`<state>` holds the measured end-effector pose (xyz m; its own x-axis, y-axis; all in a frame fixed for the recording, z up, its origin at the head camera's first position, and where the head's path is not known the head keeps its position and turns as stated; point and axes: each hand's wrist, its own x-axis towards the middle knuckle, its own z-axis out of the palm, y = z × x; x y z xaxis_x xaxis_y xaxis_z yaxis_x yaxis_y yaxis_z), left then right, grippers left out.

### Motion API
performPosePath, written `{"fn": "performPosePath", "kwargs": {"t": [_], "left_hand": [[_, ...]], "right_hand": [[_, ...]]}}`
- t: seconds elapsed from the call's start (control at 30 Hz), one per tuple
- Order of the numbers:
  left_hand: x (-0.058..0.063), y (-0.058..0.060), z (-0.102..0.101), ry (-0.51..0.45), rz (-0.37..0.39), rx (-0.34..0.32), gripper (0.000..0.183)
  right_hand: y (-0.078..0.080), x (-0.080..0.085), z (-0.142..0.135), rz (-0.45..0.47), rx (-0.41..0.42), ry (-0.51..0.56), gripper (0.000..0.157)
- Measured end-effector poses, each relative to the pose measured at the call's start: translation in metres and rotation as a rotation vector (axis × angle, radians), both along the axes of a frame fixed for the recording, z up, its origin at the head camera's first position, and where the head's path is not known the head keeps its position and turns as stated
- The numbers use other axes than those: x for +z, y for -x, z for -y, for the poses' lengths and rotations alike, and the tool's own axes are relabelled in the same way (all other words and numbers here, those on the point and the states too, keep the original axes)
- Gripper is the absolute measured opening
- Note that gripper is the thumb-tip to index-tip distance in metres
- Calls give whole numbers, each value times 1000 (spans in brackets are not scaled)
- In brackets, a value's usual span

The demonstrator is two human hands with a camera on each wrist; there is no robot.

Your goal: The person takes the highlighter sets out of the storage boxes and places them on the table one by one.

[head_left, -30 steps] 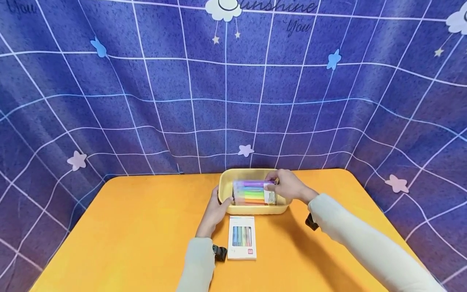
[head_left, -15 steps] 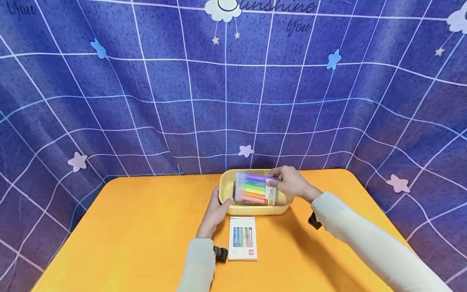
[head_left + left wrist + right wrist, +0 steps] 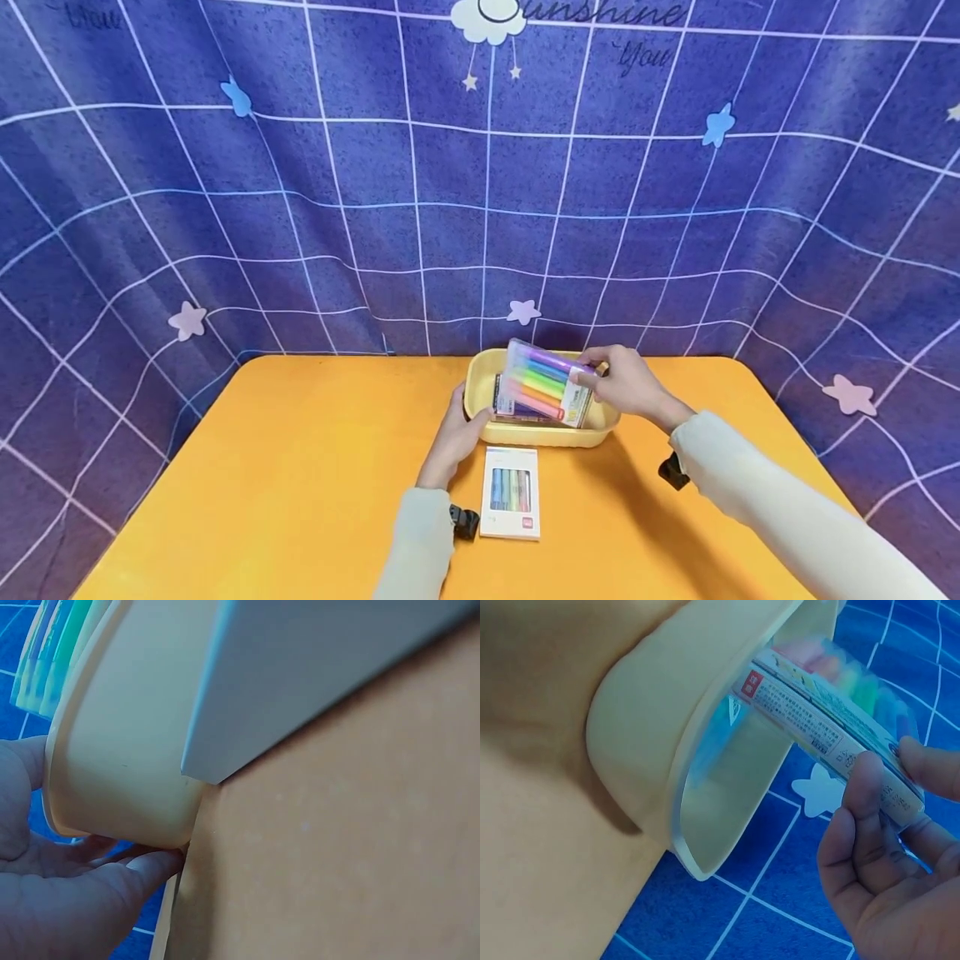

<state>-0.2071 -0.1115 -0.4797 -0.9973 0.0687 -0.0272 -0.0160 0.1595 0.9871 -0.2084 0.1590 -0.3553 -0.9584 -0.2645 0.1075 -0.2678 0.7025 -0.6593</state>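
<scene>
A clear pack of rainbow-coloured markers (image 3: 542, 379) is raised at a tilt over the cream plastic bin (image 3: 551, 437), its left end higher. My right hand (image 3: 630, 385) pinches the pack by its right end, thumb in front; in the right wrist view the fingers (image 3: 866, 784) lie against the printed card edge. My left hand (image 3: 455, 435) grips the bin's left end, thumb at the rim and fingers (image 3: 154, 871) low on the outer wall. Inside the bin lies a dark flat package (image 3: 525, 412), partly hidden under the markers.
A white box (image 3: 510, 521) with a window showing several pastel pens lies on the orange table (image 3: 337, 467), just in front of the bin. Behind the table hangs a blue gridded curtain (image 3: 450, 233), close to the bin's far side.
The marker pack has gone from lying in the bin to raised and tilted, uncovering the dark package. My left hand keeps its grip on the bin. The head view has turned slightly left.
</scene>
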Motion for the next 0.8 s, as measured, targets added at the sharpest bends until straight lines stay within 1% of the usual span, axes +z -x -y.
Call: {"fn": "performPosePath", "kwargs": {"t": [0.17,0.3,0.43,0.6,0.8], "left_hand": [[0,1,4,11,7,22,72],[2,2,3,13,1,12,72],[1,3,0,12,8,-9,72],[1,6,-2,18,20,0,73],[1,7,-3,-1,39,4,74]], "right_hand": [[0,3,0,1,-14,28,28],[-1,5,-5,-9,-50,35,28],[-5,6,-13,0,-98,53,25],[-10,5,-21,-17,-124,94,22],[-18,2,-27,-10,-155,125,24]]}}
